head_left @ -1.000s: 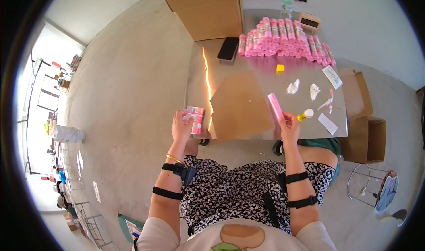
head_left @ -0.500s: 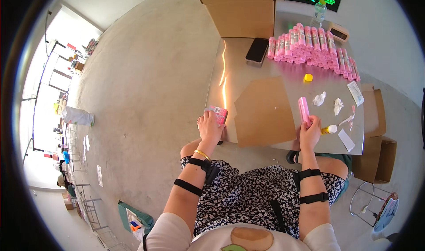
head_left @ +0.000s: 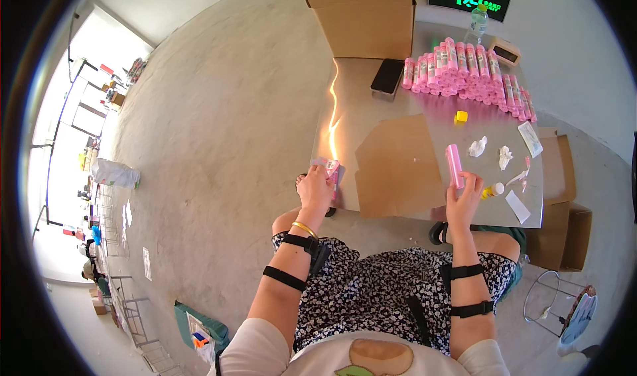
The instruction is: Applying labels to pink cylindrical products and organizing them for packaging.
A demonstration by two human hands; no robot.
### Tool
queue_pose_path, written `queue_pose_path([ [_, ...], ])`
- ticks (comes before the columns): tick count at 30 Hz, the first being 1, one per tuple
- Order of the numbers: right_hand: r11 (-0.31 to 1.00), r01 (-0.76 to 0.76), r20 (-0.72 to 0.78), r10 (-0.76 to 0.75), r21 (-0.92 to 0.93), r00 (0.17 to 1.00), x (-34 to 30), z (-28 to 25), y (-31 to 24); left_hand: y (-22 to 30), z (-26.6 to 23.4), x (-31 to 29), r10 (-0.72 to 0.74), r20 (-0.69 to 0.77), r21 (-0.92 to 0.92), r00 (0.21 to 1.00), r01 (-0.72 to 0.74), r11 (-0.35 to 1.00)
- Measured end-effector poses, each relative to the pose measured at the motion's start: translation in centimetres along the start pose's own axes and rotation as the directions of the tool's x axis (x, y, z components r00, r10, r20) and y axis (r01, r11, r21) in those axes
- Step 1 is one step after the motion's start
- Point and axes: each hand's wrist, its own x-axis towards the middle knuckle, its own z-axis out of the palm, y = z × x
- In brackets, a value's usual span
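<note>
Head view: left fingers [head_left: 319, 178] pinching pink label [head_left: 332, 166]; right fingers [head_left: 473, 182] gripping pink tube [head_left: 454, 160].

Where the left hand [head_left: 313, 190] had its fingers spread around the pink labels [head_left: 336, 185] a second ago, the fingers now bunch together at the far end, and the hand covers more of the labels, leaving only a narrow pink strip visible beside it. The tube [head_left: 454, 165] leans less to the left, and the right hand [head_left: 463, 207] has fingers more extended. The table [head_left: 385, 104] sits farther right in view.
</note>
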Motion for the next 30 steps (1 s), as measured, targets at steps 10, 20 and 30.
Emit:
queue_pose_path([
  [10,0.975,-0.052,0.151,0.019,0.216,0.988,-4.4,-4.7,-2.8,1.6,-3.4,-1.4,0.037,-0.131,-0.124,0.991,-0.054,0.991],
  [20,0.911,-0.412,0.223,0.409,-0.038,0.885,-6.5,-8.0,9.5,7.5,-2.0,-6.9,-0.273,0.419,-0.908,0.866,0.406,-0.104],
  [30,0.801,-0.546,0.23,0.499,0.245,0.836,-1.2,-1.8,14.6,14.6,5.7,-13.9,-0.085,0.701,-0.713,0.708,0.694,-0.099],
])
